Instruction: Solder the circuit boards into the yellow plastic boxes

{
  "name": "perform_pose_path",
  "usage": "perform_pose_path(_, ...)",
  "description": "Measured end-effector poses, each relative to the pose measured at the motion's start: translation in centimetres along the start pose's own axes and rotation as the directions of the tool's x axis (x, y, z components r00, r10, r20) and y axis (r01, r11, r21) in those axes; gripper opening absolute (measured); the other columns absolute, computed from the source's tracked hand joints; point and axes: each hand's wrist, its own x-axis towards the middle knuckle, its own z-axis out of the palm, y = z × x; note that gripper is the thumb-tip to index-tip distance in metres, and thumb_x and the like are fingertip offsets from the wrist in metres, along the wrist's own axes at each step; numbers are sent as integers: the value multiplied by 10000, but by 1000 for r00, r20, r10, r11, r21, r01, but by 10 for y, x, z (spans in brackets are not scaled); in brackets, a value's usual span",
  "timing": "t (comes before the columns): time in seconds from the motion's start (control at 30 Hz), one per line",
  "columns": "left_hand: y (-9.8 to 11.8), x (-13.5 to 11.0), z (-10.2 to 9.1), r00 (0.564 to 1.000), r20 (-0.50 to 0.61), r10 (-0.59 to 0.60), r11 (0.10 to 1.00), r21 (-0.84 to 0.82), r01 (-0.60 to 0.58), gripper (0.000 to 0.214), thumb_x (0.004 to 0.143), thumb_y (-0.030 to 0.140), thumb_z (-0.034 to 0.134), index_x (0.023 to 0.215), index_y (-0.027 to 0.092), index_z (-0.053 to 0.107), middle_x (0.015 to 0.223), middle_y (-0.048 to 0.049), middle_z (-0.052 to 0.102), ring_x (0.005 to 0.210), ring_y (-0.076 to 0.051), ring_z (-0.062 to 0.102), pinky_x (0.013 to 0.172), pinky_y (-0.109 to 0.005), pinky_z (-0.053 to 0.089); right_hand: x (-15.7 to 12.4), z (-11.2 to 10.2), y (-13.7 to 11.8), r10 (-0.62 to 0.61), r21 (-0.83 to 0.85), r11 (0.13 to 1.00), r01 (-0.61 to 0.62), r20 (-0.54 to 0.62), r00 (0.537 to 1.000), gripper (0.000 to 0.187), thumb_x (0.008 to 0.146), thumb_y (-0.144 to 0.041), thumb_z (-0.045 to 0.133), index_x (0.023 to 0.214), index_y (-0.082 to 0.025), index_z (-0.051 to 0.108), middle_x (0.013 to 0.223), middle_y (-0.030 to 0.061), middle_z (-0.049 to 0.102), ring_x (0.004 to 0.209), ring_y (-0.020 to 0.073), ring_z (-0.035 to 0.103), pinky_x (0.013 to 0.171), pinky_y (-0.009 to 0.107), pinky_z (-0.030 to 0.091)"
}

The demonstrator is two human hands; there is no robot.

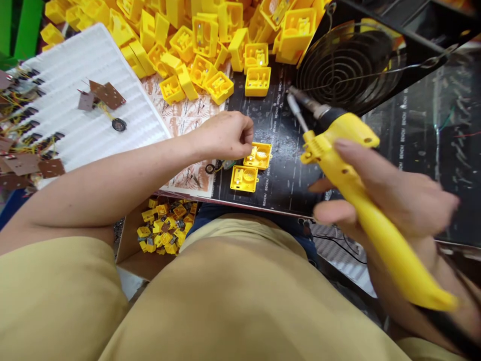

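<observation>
- Dark worktop [285,185] printed with repeated lettering runs across the scene, its far side carrying a heap of yellow plastic cases [205,37] and, to the right of these, a fan with a wire grille [334,85].
- On the left, a white ribbed sheet [75,55] bears brown boards [108,95] with wires and round black parts.
- Two small yellow housings lie near the front edge, hollow sides up: the upper housing [262,155] and, just below it, the lower housing [244,179]. A small round part [209,169] with wires lies left of them.
- The left hand [229,133] is curled, thumb and fingers drawn together at the upper housing's left side; whether they pinch anything, I cannot tell.
- The right hand [402,205] is wrapped around a yellow soldering tool [361,195], raised well apart from the housings, its metal ends pointing towards the fan. This hand is blurred.
- My judgement of the step: handling or placing small parts at the upper housing, with the tool held ready; no metal end touches a housing.
- As I judge it, the next move calls for a steady left hand, wires clear of the rim, and fingers away from the tool's possibly hot ends.
</observation>
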Motion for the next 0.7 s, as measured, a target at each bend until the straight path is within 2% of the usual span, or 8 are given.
perform_pose_path(0.07,-3,-14,-3,998,-64,9,1000,18,-8,159,731,244,741,872,203,679,830,-18,671,930,-266,695,910,-371,518,6,9,-2,-112,-19,993,112,25,993,346,1005,-394,649,1295,-207,621,743,-46,710,568,88,637,612,211,507)
perform_pose_path(0.13,-8,-34,-4,993,-110,31,996,87,-21,350,781,356,754,1085,197,683,998,-68,697,1016,-301,686,957,-406,515,11,18,2,-143,-30,989,144,30,989,175,1002,-279,660,1160,-205,643,820,-20,732,637,107,672,604,216,503)
perform_pose_path(0.2,-13,-54,-1,990,-118,81,977,204,-56,499,835,423,710,1260,171,638,1176,-132,678,1088,-328,666,972,-430,520,15,27,8,-171,-3,985,171,69,983,140,1002,-238,646,1136,-206,626,937,19,744,818,158,725,712,247,569)
perform_pose_path(0.3,-17,-72,6,981,-72,178,925,351,-142,536,916,388,593,1390,139,573,1315,-179,628,1195,-333,625,1000,-425,523,23,45,16,-230,58,973,224,162,960,180,1031,-247,565,1205,-206,581,1079,59,716,1053,226,713,942,406,611)
perform_pose_path(0.37,-18,-74,9,980,-18,199,908,379,-178,505,953,348,522,1409,137,568,1299,-168,643,1206,-311,621,1030,-409,514,29,57,19,-243,109,968,225,206,948,235,1029,-245,541,1261,-206,557,1137,72,703,1091,239,700,954,442,611)
perform_pose_path(0.47,-18,-68,8,984,36,177,922,343,-179,494,968,337,478,1409,134,569,1289,-148,660,1168,-281,642,1040,-394,512,34,67,21,-203,169,972,164,241,949,300,1012,-235,552,1310,-204,542,1133,67,710,1047,235,706,885,401,621)
perform_pose_path(0.6,-24,-55,6,980,54,192,921,333,-200,506,953,274,432,1427,156,563,1333,-126,669,1200,-292,629,1059,-442,500,30,64,23,-150,160,981,113,248,957,346,989,-169,529,1331,-225,532,1182,75,707,1064,245,700,906,408,612)
perform_pose_path(0.7,-29,-44,6,972,15,234,900,376,-222,496,908,200,434,1357,190,642,1310,-115,682,1178,-309,637,1047,-485,492,27,60,24,-128,143,985,95,251,959,355,976,-154,536,1323,-228,533,1203,82,700,1105,255,692,949,421,605)
